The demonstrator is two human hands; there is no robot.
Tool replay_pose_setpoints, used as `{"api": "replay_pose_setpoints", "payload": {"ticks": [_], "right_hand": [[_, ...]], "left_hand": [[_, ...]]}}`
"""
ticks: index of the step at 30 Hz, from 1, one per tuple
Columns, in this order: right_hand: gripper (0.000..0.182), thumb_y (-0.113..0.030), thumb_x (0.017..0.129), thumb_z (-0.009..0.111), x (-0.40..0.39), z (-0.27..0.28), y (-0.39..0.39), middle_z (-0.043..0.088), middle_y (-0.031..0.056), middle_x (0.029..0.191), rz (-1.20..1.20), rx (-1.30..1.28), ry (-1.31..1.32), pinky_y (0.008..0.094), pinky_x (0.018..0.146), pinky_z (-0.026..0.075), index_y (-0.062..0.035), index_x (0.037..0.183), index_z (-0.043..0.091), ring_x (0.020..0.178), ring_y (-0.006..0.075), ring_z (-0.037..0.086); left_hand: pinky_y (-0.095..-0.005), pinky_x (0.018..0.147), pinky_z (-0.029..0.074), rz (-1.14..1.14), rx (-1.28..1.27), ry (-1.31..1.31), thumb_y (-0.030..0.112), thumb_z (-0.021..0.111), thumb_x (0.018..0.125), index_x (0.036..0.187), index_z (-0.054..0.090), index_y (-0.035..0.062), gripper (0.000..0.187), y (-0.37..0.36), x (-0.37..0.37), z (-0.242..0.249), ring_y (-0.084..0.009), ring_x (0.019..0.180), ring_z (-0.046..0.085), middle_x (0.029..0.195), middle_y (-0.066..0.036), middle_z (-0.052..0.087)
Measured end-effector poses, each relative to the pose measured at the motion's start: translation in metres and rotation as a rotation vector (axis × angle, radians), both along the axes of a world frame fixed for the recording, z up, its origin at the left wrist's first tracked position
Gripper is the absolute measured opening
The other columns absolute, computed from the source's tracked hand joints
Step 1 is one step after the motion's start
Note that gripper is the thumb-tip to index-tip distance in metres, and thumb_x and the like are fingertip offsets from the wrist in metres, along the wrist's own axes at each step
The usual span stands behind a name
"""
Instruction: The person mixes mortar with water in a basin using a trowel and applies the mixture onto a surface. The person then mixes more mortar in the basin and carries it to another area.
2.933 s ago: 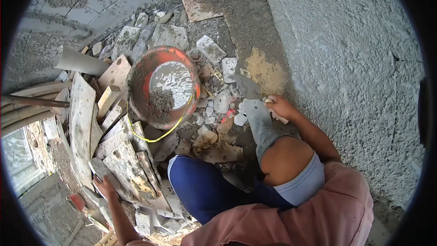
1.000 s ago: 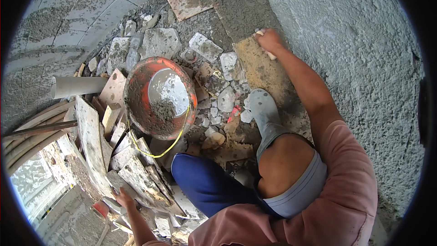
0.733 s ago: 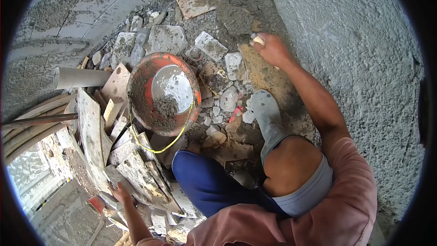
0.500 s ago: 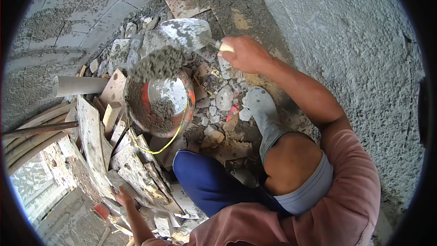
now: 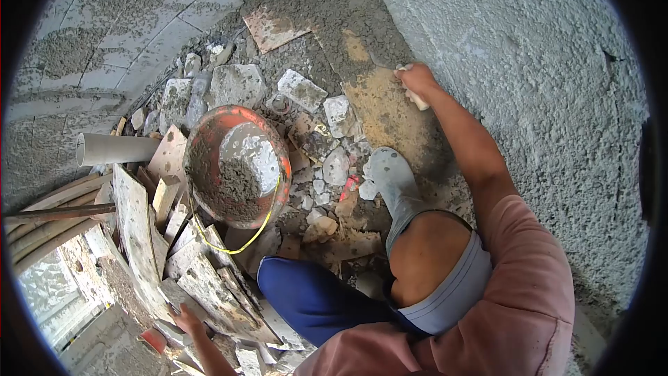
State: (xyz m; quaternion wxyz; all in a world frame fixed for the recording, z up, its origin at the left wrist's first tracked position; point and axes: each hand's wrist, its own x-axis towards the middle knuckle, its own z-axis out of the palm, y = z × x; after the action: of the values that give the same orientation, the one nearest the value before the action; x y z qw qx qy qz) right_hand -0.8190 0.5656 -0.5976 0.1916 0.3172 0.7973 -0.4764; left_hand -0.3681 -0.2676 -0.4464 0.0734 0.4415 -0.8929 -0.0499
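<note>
The right hand (image 5: 416, 81) is closing around a pale trowel handle (image 5: 419, 98), fingers wrapped tight on it, up against the foot of the rough grey wall (image 5: 529, 97). The handle is showing as a short cream stub poking out below the fist; the blade is hard to make out, lost against the wet grey mortar and the yellowish board (image 5: 390, 115) it is lying on, so its shape and load cannot be told. The left hand (image 5: 186, 320) is reaching low at the picture's bottom edge, fingers gripping the end of a mortar-crusted plank (image 5: 209, 289) in the scrap pile; the forearm is being cut off by the frame. Between the two hands an orange pan (image 5: 236, 167) is sitting tilted on the rubble, its inside smeared grey with a lump of mortar near the lower rim and a yellow cord (image 5: 261, 216) hanging from its edge. A grey boot (image 5: 390, 177) is standing just right of the pan among broken stones (image 5: 299, 90). A pale pipe (image 5: 115, 148) is lying left of the pan. The dark lens border is hiding the corners.
</note>
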Motion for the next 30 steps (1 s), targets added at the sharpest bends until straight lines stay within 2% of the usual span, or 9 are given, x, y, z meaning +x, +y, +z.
{"api": "replay_pose_setpoints", "payload": {"ticks": [4,7,10,14,19,23,26,28,30], "right_hand": [[0.041,-0.033,0.091,0.068,-0.038,-0.005,-0.022,0.072,0.0219,0.099,0.083,0.261,0.059,0.0454,0.075,0.058,0.0032,0.11,0.069,0.081,0.0337,0.073],[0.042,-0.033,0.091,0.067,-0.023,-0.022,-0.034,0.071,0.0247,0.11,0.095,0.526,0.239,0.0451,0.092,0.053,-0.0004,0.116,0.069,0.101,0.0383,0.07],[0.042,-0.033,0.091,0.066,-0.016,-0.022,-0.031,0.069,0.0271,0.113,0.178,0.493,0.215,0.0478,0.095,0.051,-0.0031,0.12,0.068,0.111,0.0418,0.065],[0.042,-0.033,0.092,0.066,0.014,0.011,-0.043,0.069,0.0281,0.11,0.269,0.474,0.37,0.0488,0.092,0.052,-0.0013,0.119,0.067,0.104,0.043,0.066],[0.04,-0.032,0.093,0.065,0.055,0.111,-0.1,0.07,0.0269,0.104,0.538,0.33,0.506,0.0483,0.08,0.055,0.0,0.117,0.066,0.09,0.0438,0.07],[0.037,-0.03,0.095,0.064,0.075,0.153,-0.142,0.07,0.0256,0.094,0.82,0.425,0.772,0.0479,0.07,0.055,-0.0002,0.116,0.067,0.08,0.043,0.07],[0.034,-0.03,0.094,0.062,0.058,0.109,-0.119,0.071,0.0236,0.092,0.635,0.197,0.35,0.0472,0.073,0.056,0.0012,0.109,0.065,0.079,0.0389,0.07],[0.035,-0.029,0.094,0.063,0.065,0.092,-0.089,0.069,0.0194,0.085,0.491,-0.037,0.086,0.044,0.061,0.056,0.0031,0.107,0.065,0.068,0.031,0.07],[0.035,-0.029,0.095,0.064,0.071,0.062,-0.066,0.067,0.0169,0.082,0.415,-0.101,-0.083,0.0423,0.054,0.055,0.003,0.107,0.066,0.062,0.0267,0.069]], "left_hand": [[-0.0441,0.106,0.041,0.077,0.081,-0.009,0.04,0.056,0.083,0.148,0.044,-0.0037,0.079,0.004,-0.002,0.005,-0.0412,0.123,0.056,0.144,-0.028,0.052],[-0.0432,0.104,0.043,0.091,0.106,0.006,0.04,0.056,0.083,0.149,0.044,-0.0031,0.079,0.009,-0.005,0.007,-0.0395,0.12,0.057,0.143,-0.027,0.053],[-0.0422,0.101,0.045,0.121,0.143,0.006,0.039,0.058,0.084,0.149,0.044,-0.002,0.078,0.019,-0.009,0.014,-0.0376,0.117,0.059,0.142,-0.025,0.055],[-0.042,0.101,0.045,0.125,0.113,0.006,0.036,0.059,0.085,0.149,0.044,-0.0013,0.076,0.007,0.0,0.007,-0.0372,0.117,0.059,0.142,-0.025,0.054],[-0.0416,0.106,0.042,0.12,0.107,-0.01,0.036,0.057,0.086,0.149,0.044,-0.0016,0.074,0.0,0.0,0.003,-0.038,0.124,0.056,0.145,-0.025,0.052],[-0.0423,0.094,0.049,0.025,0.032,0.016,0.036,0.061,0.085,0.15,0.043,0.0015,0.076,-0.031,0.018,-0.016,-0.0329,0.104,0.063,0.125,-0.023,0.063],[-0.0417,0.099,0.046,0.031,0.042,0.006,0.035,0.06,0.085,0.149,0.044,-0.0001,0.075,-0.029,0.014,-0.013,-0.0352,0.112,0.06,0.131,-0.025,0.06],[-0.0413,0.107,0.041,0.094,0.103,-0.005,0.035,0.058,0.085,0.147,0.045,-0.003,0.074,-0.006,0.006,0.001,-0.0389,0.127,0.054,0.144,-0.027,0.052],[-0.0416,0.107,0.041,0.087,0.106,0.011,0.036,0.059,0.084,0.147,0.045,-0.003,0.076,-0.003,0.004,0.001,-0.0387,0.127,0.054,0.144,-0.027,0.052]]}}
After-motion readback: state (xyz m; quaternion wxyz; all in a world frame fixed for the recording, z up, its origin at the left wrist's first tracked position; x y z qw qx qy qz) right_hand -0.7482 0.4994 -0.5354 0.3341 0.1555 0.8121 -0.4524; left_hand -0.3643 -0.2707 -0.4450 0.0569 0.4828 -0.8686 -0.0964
